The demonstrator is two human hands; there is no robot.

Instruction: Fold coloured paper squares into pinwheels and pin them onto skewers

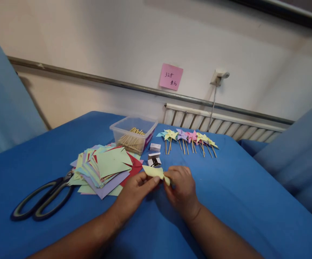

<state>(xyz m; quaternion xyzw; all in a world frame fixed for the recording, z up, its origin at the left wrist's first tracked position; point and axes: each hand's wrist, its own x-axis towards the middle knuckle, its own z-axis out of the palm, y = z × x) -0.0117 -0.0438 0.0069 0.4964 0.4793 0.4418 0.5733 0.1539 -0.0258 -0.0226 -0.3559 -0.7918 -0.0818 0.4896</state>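
Note:
Both hands meet above the blue cloth in front of me, pinching a pale yellow paper pinwheel (153, 171) whose corners are partly folded in. My left hand (135, 189) grips its left side, thumb on top. On the right side, my right hand (182, 190) has its fingers closed on the paper's folded edge; whether it holds anything else there is hidden. Just beyond the pinwheel stands a small open box (154, 160) with dark bits in it. To the left lies a loose pile of cut paper squares (112, 163) in green, yellow, purple and red.
Large scissors (46, 198) lie at the left beside the paper. A clear plastic tub (118, 131) of wooden sticks (131, 140) stands behind. Near it is a small closed box (155, 147). Several finished pinwheels (182, 135) lie along the back edge, by a radiator (190, 117).

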